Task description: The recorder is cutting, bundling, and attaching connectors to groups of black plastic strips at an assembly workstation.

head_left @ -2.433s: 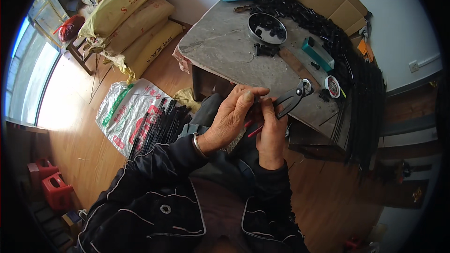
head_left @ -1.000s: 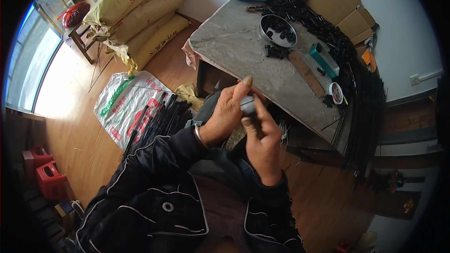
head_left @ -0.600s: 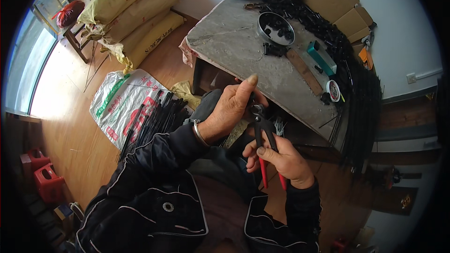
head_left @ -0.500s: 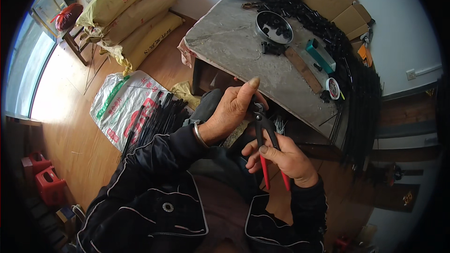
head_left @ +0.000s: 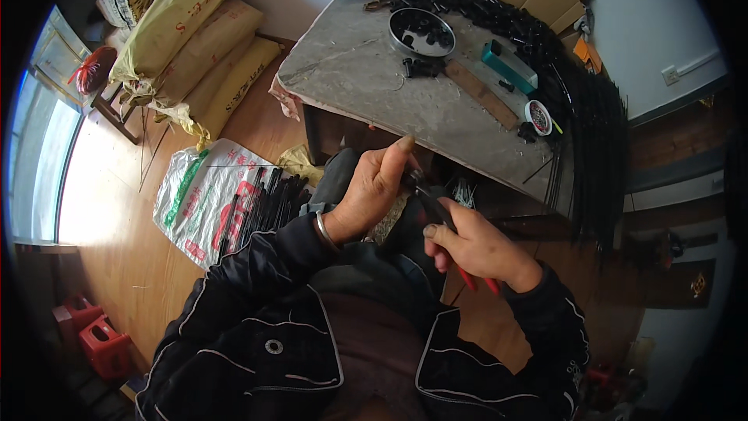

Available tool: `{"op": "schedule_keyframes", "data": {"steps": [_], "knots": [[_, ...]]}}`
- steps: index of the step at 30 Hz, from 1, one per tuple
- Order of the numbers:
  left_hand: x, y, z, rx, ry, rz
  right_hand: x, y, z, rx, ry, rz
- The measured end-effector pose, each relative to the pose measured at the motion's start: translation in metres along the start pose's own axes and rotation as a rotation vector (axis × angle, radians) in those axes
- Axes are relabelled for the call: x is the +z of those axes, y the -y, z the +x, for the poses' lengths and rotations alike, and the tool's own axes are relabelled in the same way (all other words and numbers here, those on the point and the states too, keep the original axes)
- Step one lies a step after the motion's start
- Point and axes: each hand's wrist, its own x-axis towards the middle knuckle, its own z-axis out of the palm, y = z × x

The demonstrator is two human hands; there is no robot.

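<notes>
My right hand (head_left: 487, 248) is closed round a pair of end-cutting pliers (head_left: 431, 206) with a black head and red handle ends. The handles are squeezed nearly together, and the fingers partly cover them. Right by the plier jaws, my left hand (head_left: 372, 193) is closed with its thumb pointing up. Whatever its fingers pinch is hidden or too small to name. Both hands are above my lap, just in front of the table edge. A thin dark rod (head_left: 249, 165) lies level to the left of my knee; whether it reaches my left hand cannot be seen.
On the grey table (head_left: 343, 58) are a round metal tin (head_left: 425, 48) of black parts, a green box (head_left: 510, 68), a wooden strip (head_left: 483, 95) and heaped black pieces. Black rods (head_left: 265, 206) lie on a white sack (head_left: 187, 203) at left. Stuffed sacks (head_left: 171, 39) are stacked behind.
The plier handles have come closer together as my right hand squeezed round them. The view has shifted, so the table sits slightly higher and further left.
</notes>
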Motion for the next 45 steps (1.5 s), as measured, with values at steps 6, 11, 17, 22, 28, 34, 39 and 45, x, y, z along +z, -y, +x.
{"op": "schedule_keyframes", "data": {"steps": [6,11,17,22,28,34,39,45], "knots": [[0.003,-0.010,-0.005,-0.144,0.010,-0.097,-0.010,0.005,-0.018,-0.017,0.020,0.142],[0.005,-0.002,-0.002,-0.112,0.041,-0.066,-0.014,0.003,-0.017,-0.023,0.082,0.072],[0.017,-0.005,-0.003,-0.080,0.099,0.011,-0.011,-0.002,-0.017,0.029,0.031,0.157],[0.012,-0.004,0.013,0.084,-0.027,0.128,-0.016,-0.024,0.007,-0.496,-0.256,-0.228],[-0.044,-0.122,0.057,0.504,-0.500,0.175,-0.075,-0.057,0.092,-0.350,-0.762,-0.610],[-0.296,-0.163,0.025,0.604,-0.541,-0.083,-0.086,-0.068,0.123,-0.430,-1.010,-0.743],[-0.389,0.104,-0.017,0.185,-0.608,1.293,-0.094,-0.062,0.121,-0.573,-1.118,-0.840],[-0.332,0.314,-0.101,-0.334,-0.332,1.236,-0.219,-0.096,0.078,-0.212,-1.477,-1.009]]}}
